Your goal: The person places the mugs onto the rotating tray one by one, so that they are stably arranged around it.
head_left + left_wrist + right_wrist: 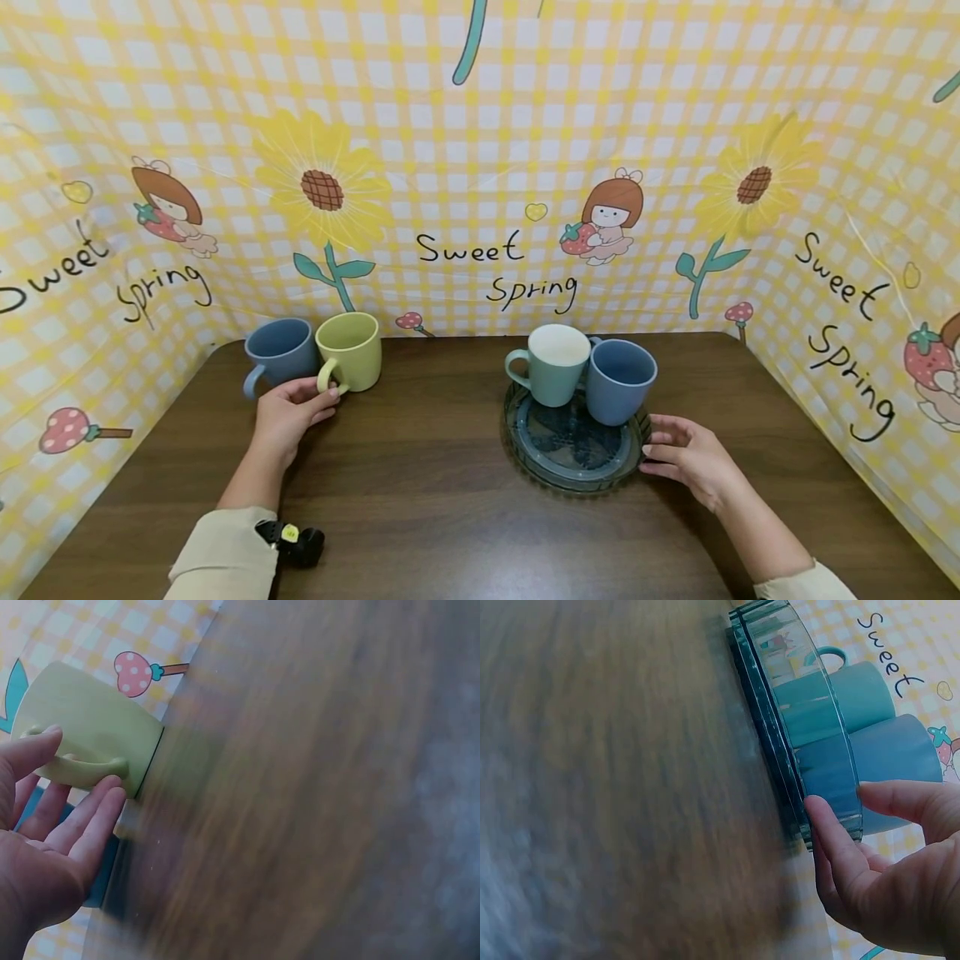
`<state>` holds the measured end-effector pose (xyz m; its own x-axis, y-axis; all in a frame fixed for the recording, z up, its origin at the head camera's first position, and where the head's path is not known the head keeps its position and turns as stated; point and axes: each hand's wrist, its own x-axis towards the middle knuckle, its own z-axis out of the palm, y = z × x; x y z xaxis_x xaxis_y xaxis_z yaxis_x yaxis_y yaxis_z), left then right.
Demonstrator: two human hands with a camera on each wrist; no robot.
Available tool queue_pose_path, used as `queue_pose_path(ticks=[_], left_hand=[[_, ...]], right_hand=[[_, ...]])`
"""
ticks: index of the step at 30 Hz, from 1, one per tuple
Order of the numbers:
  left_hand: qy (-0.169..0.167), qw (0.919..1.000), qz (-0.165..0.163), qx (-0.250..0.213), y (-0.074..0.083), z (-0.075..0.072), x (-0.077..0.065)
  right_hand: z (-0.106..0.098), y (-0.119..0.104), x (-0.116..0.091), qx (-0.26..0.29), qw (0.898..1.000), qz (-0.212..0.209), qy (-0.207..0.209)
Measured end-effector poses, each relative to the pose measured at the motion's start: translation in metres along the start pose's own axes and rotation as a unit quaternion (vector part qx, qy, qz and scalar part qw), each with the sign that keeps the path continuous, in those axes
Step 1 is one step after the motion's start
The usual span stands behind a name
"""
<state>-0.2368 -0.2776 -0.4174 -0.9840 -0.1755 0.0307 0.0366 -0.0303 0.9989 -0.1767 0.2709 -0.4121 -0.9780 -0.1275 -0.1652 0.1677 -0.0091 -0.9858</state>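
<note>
At the left, the fingers of my left hand [292, 412] are around the handle of a yellow-green mug [358, 354], the thumb by the handle. In the left wrist view the fingers stay fairly straight beside that handle. A blue mug [279, 348] stands close on its left. My right hand [693, 458] pinches the right edge of a round, dark-tinted glass tray [573, 482], thumb at the upper rim and fingers lower down. Toward the back of the tray are a mint-green mug [553, 371] with a white inside and a second blue mug [621, 387], side by side.
All of this rests on a dark wooden table [420, 500]. Behind and on both sides hangs a yellow checked cloth [465, 150] printed with flowers and lettering. The left-hand mugs stand near the table's back edge. A black strap device [292, 542] sits on the left sleeve.
</note>
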Motion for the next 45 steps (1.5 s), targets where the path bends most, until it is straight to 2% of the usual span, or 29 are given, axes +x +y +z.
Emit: queue_pose_path(ticks=[9,18,30,37,45], left_hand=[[0.017,0.999,-0.001,-0.042,0.002,0.003,0.001],[0.039,0.9986,-0.007,-0.036,0.003,0.003,0.0],[0.038,0.9981,-0.007,-0.048,0.003,0.003,-0.006],[0.032,0.9973,0.001,-0.066,0.004,0.008,-0.009],[0.032,0.9963,0.005,-0.079,0.003,0.013,-0.011]], right_hand=[[-0.007,-0.004,0.005,-0.048,0.999,0.005,-0.009],[-0.015,-0.005,0.02,-0.066,0.998,-0.005,-0.024],[-0.029,-0.003,0.032,-0.034,0.998,-0.009,-0.058],[-0.03,-0.002,0.033,-0.012,0.997,-0.007,-0.074],[-0.03,-0.001,0.031,0.013,0.997,-0.003,-0.074]])
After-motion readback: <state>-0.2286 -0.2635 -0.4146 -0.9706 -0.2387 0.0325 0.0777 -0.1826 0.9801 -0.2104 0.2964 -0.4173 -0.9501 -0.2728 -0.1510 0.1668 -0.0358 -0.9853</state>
